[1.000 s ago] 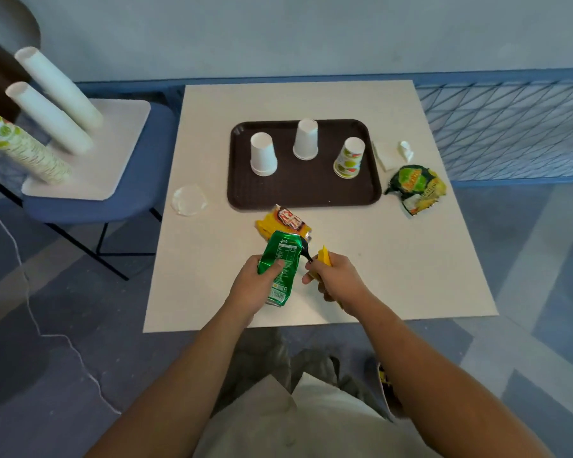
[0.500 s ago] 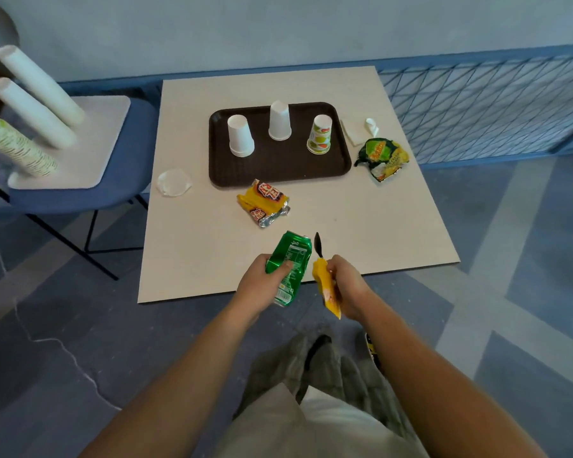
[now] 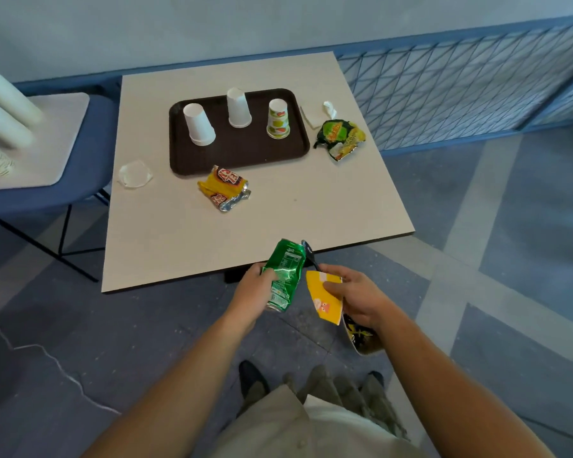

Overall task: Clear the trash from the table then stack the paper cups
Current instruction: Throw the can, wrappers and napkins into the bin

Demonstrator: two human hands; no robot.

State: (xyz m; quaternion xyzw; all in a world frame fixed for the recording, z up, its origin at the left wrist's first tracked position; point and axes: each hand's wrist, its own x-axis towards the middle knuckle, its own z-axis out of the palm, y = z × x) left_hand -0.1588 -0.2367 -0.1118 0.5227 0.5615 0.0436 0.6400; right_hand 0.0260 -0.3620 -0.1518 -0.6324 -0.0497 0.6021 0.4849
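Just off the table's near edge, left hand [image 3: 252,294] grips crushed green can [image 3: 283,272], right hand [image 3: 356,297] pinches yellow carton [image 3: 325,300].

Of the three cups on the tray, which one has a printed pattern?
The rightmost cup, with a green and red printed pattern; the left cup and middle cup are plain white.

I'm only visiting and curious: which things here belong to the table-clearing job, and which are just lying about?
Job: crushed green can in the left hand; yellow card and black spoon in the right hand; yellow wrapper, green snack bag, napkin, clear lid; three paper cups on the tray.
Lying about: blue chair, mesh railing, floor cable.
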